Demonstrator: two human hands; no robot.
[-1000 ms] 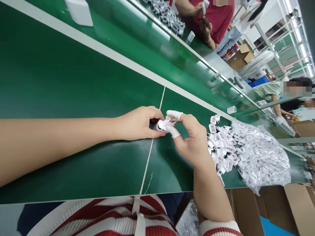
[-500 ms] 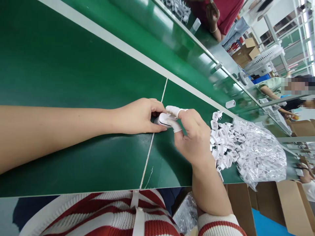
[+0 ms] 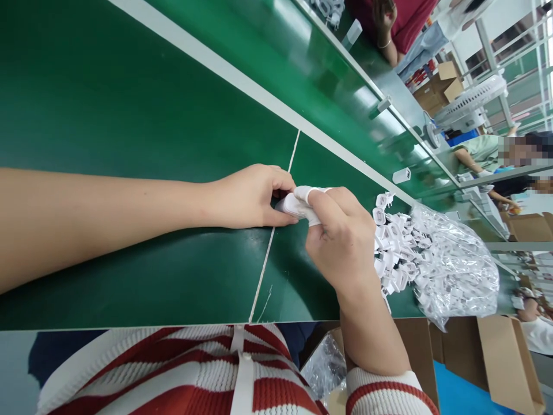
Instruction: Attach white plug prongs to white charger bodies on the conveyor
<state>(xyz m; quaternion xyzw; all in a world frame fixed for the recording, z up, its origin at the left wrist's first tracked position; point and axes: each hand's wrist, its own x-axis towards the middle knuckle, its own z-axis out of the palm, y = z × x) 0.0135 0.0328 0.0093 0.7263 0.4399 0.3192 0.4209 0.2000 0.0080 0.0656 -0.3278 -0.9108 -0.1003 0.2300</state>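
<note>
My left hand (image 3: 256,195) lies over the green tabletop, its thumb and fingers closed round a small white plastic housing (image 3: 282,206). My right hand (image 3: 343,239) meets it from the other side. White finger cots (image 3: 306,196) cover the right thumb and forefinger, which are pressed together at the housing's end. That end is mostly covered by the cots, so any smaller part there is hidden. Beside my right wrist lies a heap of small white plastic parts (image 3: 395,245).
A clear plastic bag (image 3: 464,268) full of white parts lies on the right. One white block (image 3: 401,175) stands on the green strip beyond the pale line. An open cardboard box (image 3: 503,357) sits below the table edge. Other people work across the line, near a white fan (image 3: 477,95).
The right fingers have closed further over the housing's end, covering the dark-lined rim that showed before. My left hand keeps its hold. The whole view has shifted slightly.
</note>
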